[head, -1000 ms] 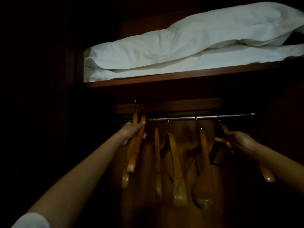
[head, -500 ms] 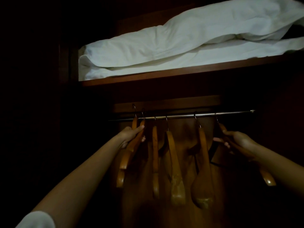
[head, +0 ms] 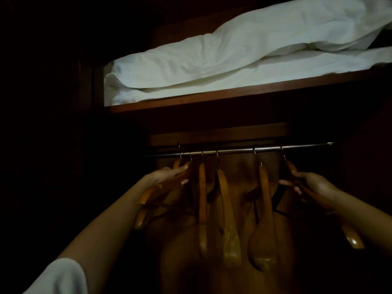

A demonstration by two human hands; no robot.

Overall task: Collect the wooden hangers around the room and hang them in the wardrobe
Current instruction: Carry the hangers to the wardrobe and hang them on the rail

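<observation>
head view: left hand [head: 167, 175] curls round two smooth, curved wooden hangers [head: 148, 200], tilted at the left end of the slim metal rail [head: 297, 147]. right hand [head: 314, 185] grips the rightmost hanger [head: 353, 238]. three glossy middle hangers [head: 230, 225] hang between. rumpled white bedding [head: 233, 56] lies on the wooden shelf [head: 191, 102] above.

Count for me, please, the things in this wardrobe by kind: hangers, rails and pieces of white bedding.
wooden hangers: 6
metal rail: 1
white bedding pieces: 2, as far as the folds show
Total: 9
</observation>
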